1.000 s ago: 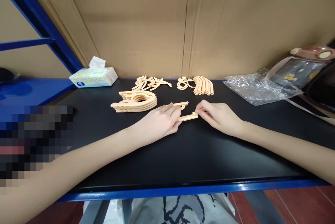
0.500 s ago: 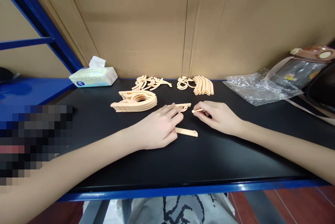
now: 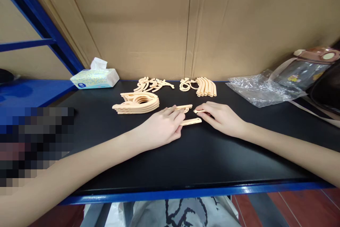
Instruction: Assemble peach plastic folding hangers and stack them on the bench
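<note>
Partly under left grip (image 3: 166, 126), beige strip (image 3: 191, 121)

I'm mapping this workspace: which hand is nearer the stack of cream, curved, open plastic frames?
Left. The left hand lies just right of the stack and slightly toward the person; the right hand is farther right, pinching a small cream plastic piece.

The left hand (image 3: 168, 125) holds two cream plastic strips (image 3: 191, 121), their ends poking out toward the right hand (image 3: 218, 115), which pinches a small cream piece (image 3: 198, 111); beyond the left hand sits a stack of curved parts (image 3: 138, 105); beyond the right, a bundle of curved tubes (image 3: 206, 87).
</note>
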`<state>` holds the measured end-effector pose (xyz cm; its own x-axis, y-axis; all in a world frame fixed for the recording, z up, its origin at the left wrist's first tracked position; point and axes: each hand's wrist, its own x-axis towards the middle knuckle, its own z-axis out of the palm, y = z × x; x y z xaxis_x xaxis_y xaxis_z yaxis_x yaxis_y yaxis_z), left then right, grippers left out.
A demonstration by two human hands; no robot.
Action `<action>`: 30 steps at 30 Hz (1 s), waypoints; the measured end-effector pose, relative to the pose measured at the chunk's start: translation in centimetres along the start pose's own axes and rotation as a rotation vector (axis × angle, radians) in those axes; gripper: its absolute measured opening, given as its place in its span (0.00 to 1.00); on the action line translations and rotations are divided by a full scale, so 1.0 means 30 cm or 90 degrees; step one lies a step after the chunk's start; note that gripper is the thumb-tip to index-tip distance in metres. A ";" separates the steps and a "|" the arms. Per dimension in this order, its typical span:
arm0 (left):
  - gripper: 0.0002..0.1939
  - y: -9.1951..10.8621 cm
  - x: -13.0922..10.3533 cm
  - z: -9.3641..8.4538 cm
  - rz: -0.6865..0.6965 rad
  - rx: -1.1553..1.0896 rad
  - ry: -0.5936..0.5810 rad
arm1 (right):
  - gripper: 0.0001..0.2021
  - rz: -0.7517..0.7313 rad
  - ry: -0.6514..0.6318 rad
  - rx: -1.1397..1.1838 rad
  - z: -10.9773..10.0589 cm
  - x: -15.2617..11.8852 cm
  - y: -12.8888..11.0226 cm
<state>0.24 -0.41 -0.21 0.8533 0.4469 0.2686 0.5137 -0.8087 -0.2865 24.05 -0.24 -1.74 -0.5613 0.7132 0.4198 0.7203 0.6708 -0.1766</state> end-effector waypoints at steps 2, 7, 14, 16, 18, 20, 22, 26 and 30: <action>0.05 0.000 0.003 0.004 -0.006 0.028 0.035 | 0.12 0.004 -0.005 0.013 0.001 0.000 0.000; 0.06 -0.010 -0.001 -0.006 -0.011 0.068 0.047 | 0.13 0.023 -0.023 0.035 -0.002 0.000 -0.002; 0.13 -0.008 -0.005 -0.007 -0.011 0.016 0.021 | 0.12 0.047 -0.050 0.035 -0.004 0.004 -0.009; 0.13 -0.004 -0.005 0.002 -0.025 -0.025 0.027 | 0.12 0.045 -0.052 0.042 -0.005 0.003 -0.010; 0.13 -0.002 -0.004 0.010 -0.036 -0.055 0.034 | 0.12 0.043 -0.051 0.046 -0.006 0.001 -0.010; 0.13 -0.002 -0.003 0.011 -0.049 -0.075 0.034 | 0.12 0.044 -0.051 0.044 -0.008 0.000 -0.011; 0.13 -0.002 -0.002 0.008 -0.060 -0.096 0.021 | 0.12 0.044 -0.046 0.042 -0.009 0.000 -0.012; 0.11 -0.001 0.000 -0.002 -0.066 -0.114 -0.009 | 0.11 0.029 -0.051 0.057 -0.010 0.001 -0.008; 0.13 0.001 0.000 -0.002 -0.060 -0.097 0.006 | 0.11 0.011 -0.070 0.073 -0.007 0.000 0.002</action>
<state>0.25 -0.44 -0.17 0.8004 0.5212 0.2962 0.5718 -0.8121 -0.1163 24.18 -0.23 -1.55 -0.5948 0.7389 0.3168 0.6830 0.6722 -0.2856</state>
